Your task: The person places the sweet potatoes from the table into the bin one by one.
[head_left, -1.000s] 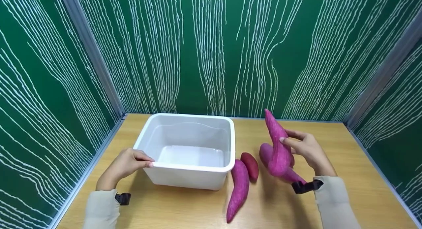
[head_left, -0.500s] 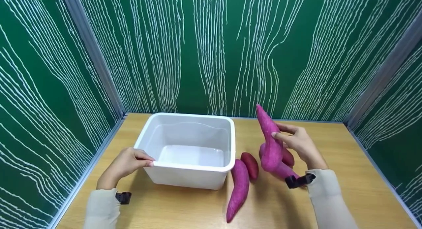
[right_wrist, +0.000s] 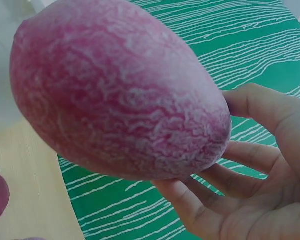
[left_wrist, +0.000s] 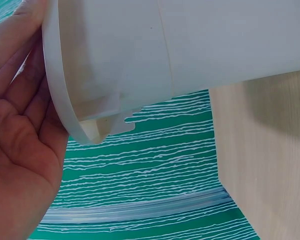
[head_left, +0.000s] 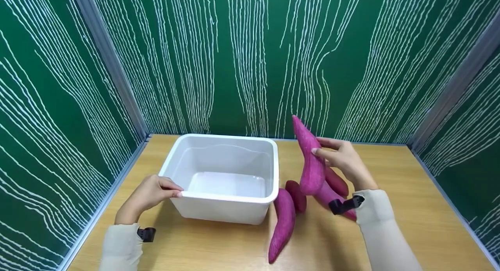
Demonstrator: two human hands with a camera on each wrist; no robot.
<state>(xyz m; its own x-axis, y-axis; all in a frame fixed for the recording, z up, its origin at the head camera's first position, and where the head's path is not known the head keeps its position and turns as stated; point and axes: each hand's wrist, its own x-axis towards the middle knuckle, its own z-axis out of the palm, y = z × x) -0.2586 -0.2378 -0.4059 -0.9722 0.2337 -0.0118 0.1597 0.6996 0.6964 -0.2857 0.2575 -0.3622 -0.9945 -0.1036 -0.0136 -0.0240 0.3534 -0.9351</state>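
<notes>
My left hand (head_left: 150,195) pinches the front left rim of a white plastic bin (head_left: 222,210); no contents show inside it. In the left wrist view the fingers curl behind the bin's rim (left_wrist: 54,60). My right hand (head_left: 345,161) grips a long purple sweet potato (head_left: 312,169), thumb on the near side. Its narrow tip points up and left, above the table right of the bin. In the right wrist view the blunt end of this sweet potato (right_wrist: 120,95) fills much of the picture, with the fingers around its right side.
Against the bin's right side lies a curved purple sweet potato (head_left: 285,226), beside a small dark red one (head_left: 295,191). Another red one (head_left: 336,181) and a purple one (head_left: 330,195) lie partly hidden below the right hand. Green, white-lined panels (head_left: 246,60) enclose the wooden table (head_left: 218,247).
My right hand has moved left and slightly up with the sweet potato, towards the bin. More of the red sweet potato behind it now shows. The left hand and bin stay in place.
</notes>
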